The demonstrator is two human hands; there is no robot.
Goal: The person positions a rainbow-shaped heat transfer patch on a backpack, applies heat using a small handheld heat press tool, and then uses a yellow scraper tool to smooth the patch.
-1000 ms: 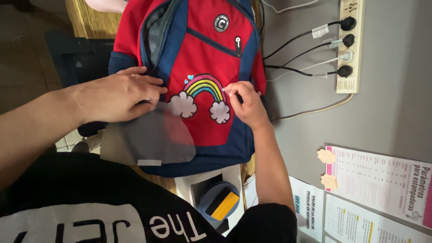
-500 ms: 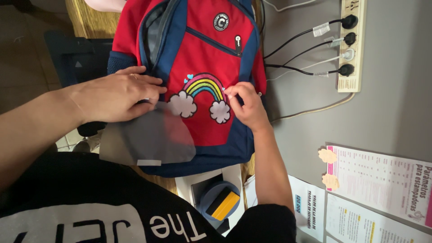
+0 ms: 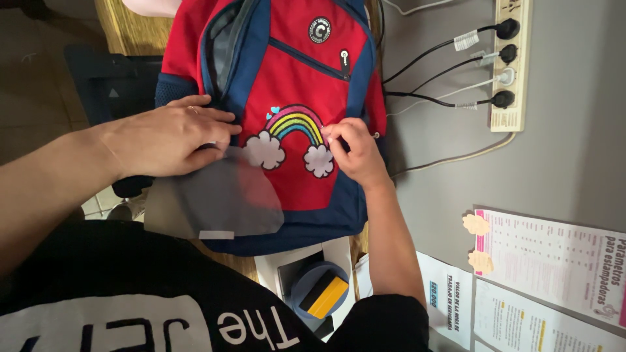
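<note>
Grey wall (image 3: 574, 169) on the right, with a cream power strip (image 3: 510, 65) holding four plugged cables, black and white. Printed paper sheets (image 3: 554, 261) are stuck lower on it. Red and navy backpack (image 3: 293, 98) lies flat on a wooden surface (image 3: 124, 29), front panel up, rainbow-and-clouds patch (image 3: 293, 133) at centre, round badge and zip pocket above it.

Left hand (image 3: 166, 137) lies palm down, fingers spread, on the backpack's left edge, pinning the top of a translucent grey film sheet (image 3: 215, 195) that overlaps the bag's lower left corner. No closed grip there, just flat pressure.

Right hand (image 3: 352, 150) sits at the right cloud of the patch, fingertips pinched narrow on its edge; can't tell what exactly is between them.

Below the bag: white device with a blue round holder and a yellow-black block (image 3: 323, 293).
</note>
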